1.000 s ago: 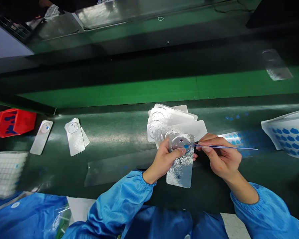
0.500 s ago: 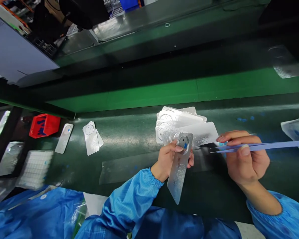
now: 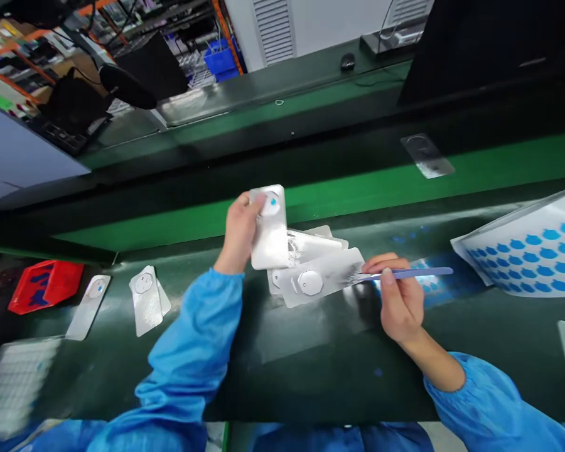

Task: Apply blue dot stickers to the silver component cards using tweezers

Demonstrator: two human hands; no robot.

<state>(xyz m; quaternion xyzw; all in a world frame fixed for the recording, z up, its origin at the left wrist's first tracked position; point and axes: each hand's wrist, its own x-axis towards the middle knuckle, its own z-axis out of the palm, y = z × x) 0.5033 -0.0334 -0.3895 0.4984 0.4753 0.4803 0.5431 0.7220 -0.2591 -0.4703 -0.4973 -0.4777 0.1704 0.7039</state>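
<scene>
My left hand is raised over the bench and grips a silvery metal plate by its upper end; a small blue dot sits on the plate's round boss. Below it lies a fanned stack of similar plates. My right hand pinches blue tweezers, and their tip rests against the right end of the top plate in the stack. Both arms wear blue sleeves.
A sheet of blue dot stickers lies at the right, a smaller one behind my right hand. Two loose plates and a third lie at the left beside a red bin. One plate rides the green belt.
My left hand has lifted the plate up and away toward the belt. My right hand has swung the tweezers back to the stack. The camera tilted up.
</scene>
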